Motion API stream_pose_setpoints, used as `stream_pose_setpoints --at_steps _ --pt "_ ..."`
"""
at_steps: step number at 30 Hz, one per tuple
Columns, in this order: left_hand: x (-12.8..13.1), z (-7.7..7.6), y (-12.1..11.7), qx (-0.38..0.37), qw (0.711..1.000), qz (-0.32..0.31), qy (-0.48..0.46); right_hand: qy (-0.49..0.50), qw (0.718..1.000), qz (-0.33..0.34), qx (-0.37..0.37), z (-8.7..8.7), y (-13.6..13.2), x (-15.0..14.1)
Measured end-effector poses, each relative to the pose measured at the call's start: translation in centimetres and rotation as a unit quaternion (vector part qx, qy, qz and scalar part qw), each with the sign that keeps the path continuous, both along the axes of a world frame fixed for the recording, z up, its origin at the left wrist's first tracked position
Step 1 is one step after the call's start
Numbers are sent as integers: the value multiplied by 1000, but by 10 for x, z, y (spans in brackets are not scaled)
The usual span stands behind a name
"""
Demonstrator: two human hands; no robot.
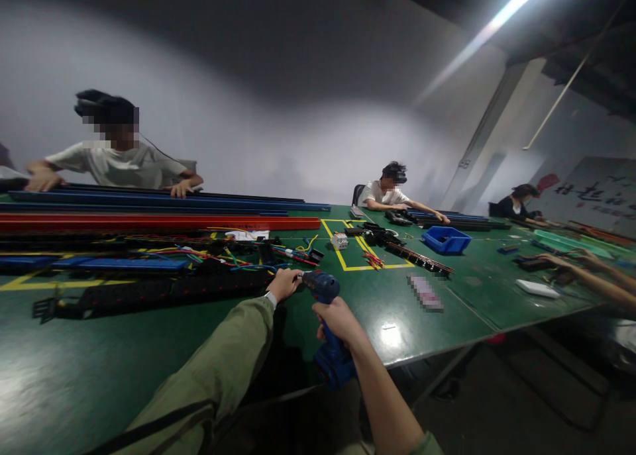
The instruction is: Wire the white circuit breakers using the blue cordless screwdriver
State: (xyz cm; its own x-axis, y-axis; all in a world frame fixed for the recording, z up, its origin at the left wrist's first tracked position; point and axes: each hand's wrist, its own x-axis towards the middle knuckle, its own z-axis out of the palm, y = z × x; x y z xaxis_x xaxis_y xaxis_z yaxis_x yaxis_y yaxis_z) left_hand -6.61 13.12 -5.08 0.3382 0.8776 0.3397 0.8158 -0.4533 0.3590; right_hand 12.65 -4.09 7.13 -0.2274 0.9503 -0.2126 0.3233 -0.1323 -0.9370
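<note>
My right hand (340,321) is wrapped round the grip of a blue cordless drill (325,287), which points left at the end of a long black strip. Close to the drill's tip, my left hand (284,284) has its fingers pinched together; what lies between them is too small and hidden to name. The long black strip (163,295), with small red marks along it, stretches left from my left hand across the green table (387,332). Coloured wires (238,256) in red, yellow, green and blue lie just behind it.
Beyond lie a red rail (149,223) and several blue rails (163,200). A white block (339,241), red wires (373,260), a copper-coloured strip (417,257), a blue bin (446,240) and a pixelated pink item (424,292) sit to the right. Several people work around the table.
</note>
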Motion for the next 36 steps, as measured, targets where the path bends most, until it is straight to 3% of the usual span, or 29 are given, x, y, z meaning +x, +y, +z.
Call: stream_pose_setpoints --at_steps 36 --pt "0 2 -2 -2 1000 -3 -16 -11 1000 -1 -5 7 -4 -1"
